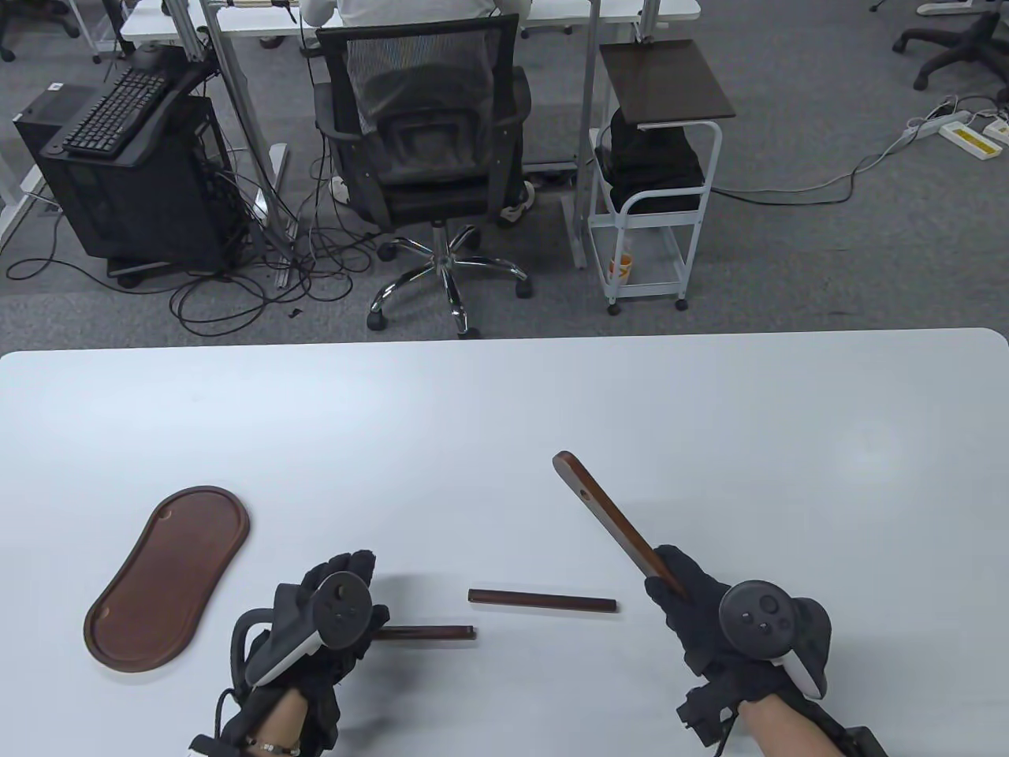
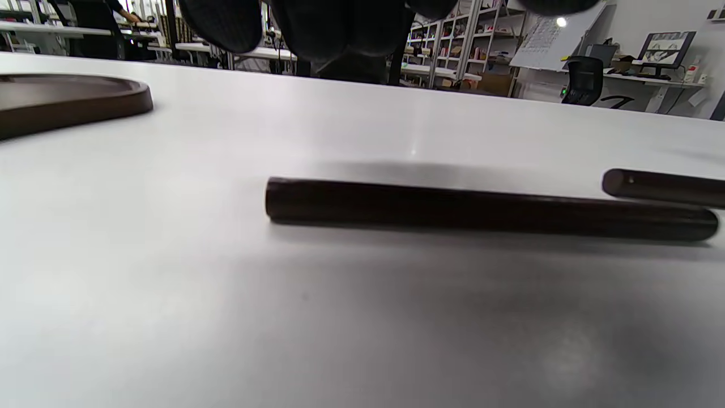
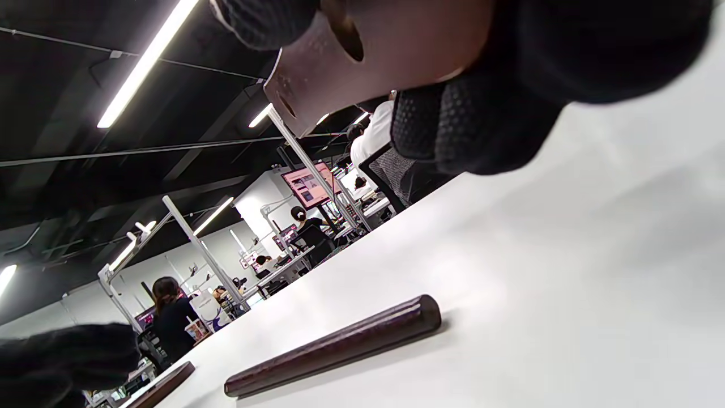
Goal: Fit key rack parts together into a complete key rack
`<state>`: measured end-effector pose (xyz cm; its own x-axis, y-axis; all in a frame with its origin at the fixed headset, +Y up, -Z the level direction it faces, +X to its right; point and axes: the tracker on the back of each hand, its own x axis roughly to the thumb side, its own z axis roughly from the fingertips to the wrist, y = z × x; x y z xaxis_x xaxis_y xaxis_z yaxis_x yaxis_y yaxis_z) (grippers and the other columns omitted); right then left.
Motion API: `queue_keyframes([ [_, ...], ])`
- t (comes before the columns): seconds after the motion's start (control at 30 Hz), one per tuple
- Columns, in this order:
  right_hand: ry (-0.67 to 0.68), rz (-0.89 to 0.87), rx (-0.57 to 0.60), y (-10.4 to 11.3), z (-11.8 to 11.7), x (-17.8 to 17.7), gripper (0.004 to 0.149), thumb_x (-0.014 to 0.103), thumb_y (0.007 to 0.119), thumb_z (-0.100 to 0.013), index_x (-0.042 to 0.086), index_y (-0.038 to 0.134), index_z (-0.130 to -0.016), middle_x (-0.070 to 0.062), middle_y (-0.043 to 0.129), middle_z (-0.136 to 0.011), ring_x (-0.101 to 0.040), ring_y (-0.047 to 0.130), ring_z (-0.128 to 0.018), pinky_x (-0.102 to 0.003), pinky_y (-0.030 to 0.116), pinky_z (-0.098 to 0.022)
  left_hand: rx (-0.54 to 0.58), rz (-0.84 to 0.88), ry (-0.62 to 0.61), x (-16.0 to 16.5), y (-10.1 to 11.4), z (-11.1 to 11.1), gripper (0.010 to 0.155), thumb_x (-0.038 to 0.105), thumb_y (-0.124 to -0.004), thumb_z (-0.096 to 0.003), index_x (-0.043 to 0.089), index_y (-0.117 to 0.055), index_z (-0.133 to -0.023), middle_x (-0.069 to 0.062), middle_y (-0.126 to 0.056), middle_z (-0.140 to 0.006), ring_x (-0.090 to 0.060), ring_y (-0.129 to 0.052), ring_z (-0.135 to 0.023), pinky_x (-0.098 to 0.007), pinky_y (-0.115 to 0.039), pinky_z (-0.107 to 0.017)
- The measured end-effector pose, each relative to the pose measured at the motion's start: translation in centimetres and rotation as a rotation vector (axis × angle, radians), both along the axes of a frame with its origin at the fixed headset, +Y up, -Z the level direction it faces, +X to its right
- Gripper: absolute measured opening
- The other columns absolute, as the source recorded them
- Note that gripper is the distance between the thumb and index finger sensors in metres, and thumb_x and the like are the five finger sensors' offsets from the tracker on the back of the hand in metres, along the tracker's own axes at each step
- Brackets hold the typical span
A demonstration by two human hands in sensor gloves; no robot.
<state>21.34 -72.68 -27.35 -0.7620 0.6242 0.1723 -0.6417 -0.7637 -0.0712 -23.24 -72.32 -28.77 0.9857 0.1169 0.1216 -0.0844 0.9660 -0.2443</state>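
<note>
A flat brown wooden upright [image 1: 605,514] with a hole near its rounded far end is tilted up off the table. My right hand [image 1: 679,582] grips its near end; it also shows in the right wrist view [image 3: 385,51] with fingers [image 3: 481,124] wrapped around it. A thin dark rod [image 1: 430,632] lies on the table, its left end hidden under my left hand [image 1: 340,574]. In the left wrist view that rod [image 2: 487,212] lies free, with my fingers [image 2: 317,22] hovering above it, holding nothing. A second dark bar [image 1: 542,603] lies between the hands.
A brown oval wooden base tray [image 1: 165,579] lies at the left of the white table [image 1: 504,410]; it also shows in the left wrist view [image 2: 68,102]. Beyond the table's far edge are an office chair [image 1: 430,134] and a white cart [image 1: 654,189].
</note>
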Motion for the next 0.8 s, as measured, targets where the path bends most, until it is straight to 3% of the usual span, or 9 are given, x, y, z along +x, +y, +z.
queue_keyframes([
  [0.4,-0.009,-0.168,-0.061,0.1,-0.2,0.7,0.059,0.045,0.062,-0.057,0.002,0.071,-0.097,-0.018,0.101,-0.067,-0.034,0.103,-0.032,-0.039,0.087,-0.013,-0.127,-0.224,0.029,-1.2,-1.6,-0.5,0.07,0.052,-0.064,-0.0532,0.025,-0.043,-0.114,-0.008,-0.053,-0.123,-0.037,-0.06,-0.112,-0.062,-0.058,-0.078],
  [0.67,-0.014,-0.183,-0.096,-0.4,-0.4,0.9,0.06,0.044,0.06,-0.058,0.001,0.07,-0.098,-0.018,0.1,-0.067,-0.034,0.103,-0.032,-0.039,0.087,-0.013,-0.286,-0.287,0.015,-2.0,-2.8,-0.8,0.075,0.054,-0.072,-0.0505,0.028,-0.043,-0.114,-0.006,-0.047,-0.126,-0.035,-0.053,-0.116,-0.064,-0.053,-0.08],
  [0.8,-0.009,-0.174,-0.099,-0.5,-0.3,0.8,0.06,0.045,0.06,-0.058,0.002,0.069,-0.098,-0.018,0.1,-0.067,-0.035,0.103,-0.033,-0.039,0.087,-0.014,-0.248,-0.365,0.037,-1.9,-3.3,-1.0,0.07,0.048,-0.077,-0.0497,0.03,-0.049,-0.111,-0.003,-0.049,-0.122,-0.032,-0.058,-0.113,-0.062,-0.055,-0.08],
])
